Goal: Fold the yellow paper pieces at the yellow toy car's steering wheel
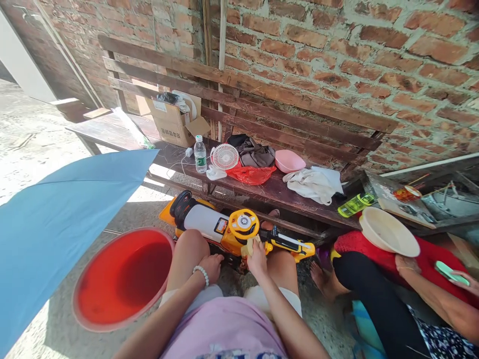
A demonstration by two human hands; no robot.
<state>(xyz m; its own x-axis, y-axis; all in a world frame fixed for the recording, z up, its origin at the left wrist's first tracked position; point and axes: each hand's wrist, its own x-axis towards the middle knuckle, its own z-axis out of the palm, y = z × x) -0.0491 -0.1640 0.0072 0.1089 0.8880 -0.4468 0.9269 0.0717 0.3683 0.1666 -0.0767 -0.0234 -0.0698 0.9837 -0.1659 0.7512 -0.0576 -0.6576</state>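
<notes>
My left hand (211, 268), with a beaded bracelet at the wrist, rests on my left thigh near the knee, fingers curled; whether anything is inside them is hidden. Between my knees, my right hand (257, 258) is closed around a small pale yellowish piece (248, 246), too small to name for certain. Just beyond it sits a yellow and white ride-on toy (204, 219) with a black seat and a yellow steering wheel (244, 223).
A red tub (123, 279) stands at left, below a blue canopy (75, 199). A wooden bench (179, 162) holds a carton (168, 122), water bottle (200, 155), fan (225, 156), and pink bowl (290, 161). At right, another person's hand (407, 265) touches a cream basin (389, 232).
</notes>
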